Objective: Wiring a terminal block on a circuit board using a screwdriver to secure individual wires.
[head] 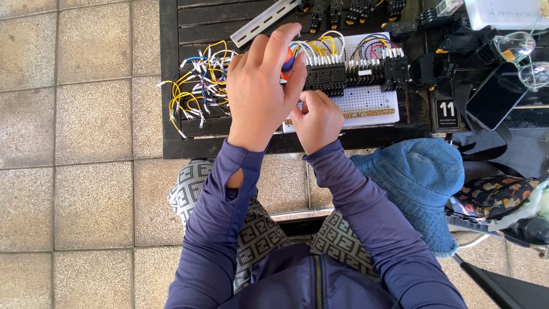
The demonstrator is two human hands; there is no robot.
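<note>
Left hand: raised over the left end of the terminal row, fingers curled around an orange-and-blue screwdriver handle — clamped on it; only a small part of the handle shows between thumb and fingers.
Right hand: closed into a loose fist just below the row, fingertips pinched at the front edge of the black blocks; what they pinch is hidden.
Hand spacing: the two hands sit close together, nearly touching at the thumbs.
Terminal blocks: a black row mounted across a white perforated panel, with yellow, blue, red and white wires looped into the top.
Loose wires: a tangle of yellow, blue and white leads with white ferrules, lying on the table just left of the left hand.
Table: dark slatted top — carries the panel and the wires.
Metal rail: grey slotted strip lying at an angle above the left hand.
Spectacles: at the right edge, beside a dark phone.
Blue hat: below the table edge, at the right sleeve.
</note>
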